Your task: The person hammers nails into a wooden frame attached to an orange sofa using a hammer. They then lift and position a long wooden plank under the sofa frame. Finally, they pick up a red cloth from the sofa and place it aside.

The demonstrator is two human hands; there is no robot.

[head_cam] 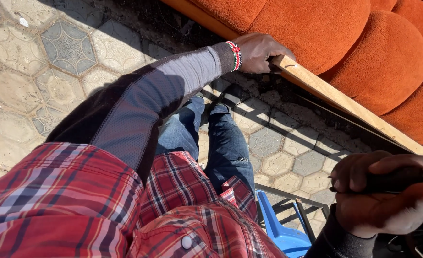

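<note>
My left hand (259,51), with a beaded band at the wrist, grips the edge of a long wooden frame rail (335,98) that runs diagonally under an orange upholstered sofa (364,52). My right hand (379,196) at the lower right is closed around a dark tool handle (407,177); the rest of the tool is out of view. The sofa's cushioned sections bulge above the rail at the upper right.
Hexagon-patterned paving (68,48) covers the ground. My legs in blue jeans (225,143) and a dark shoe (228,95) stand near the rail. A blue plastic stool (280,229) and a dark metal frame (292,196) sit below my right hand.
</note>
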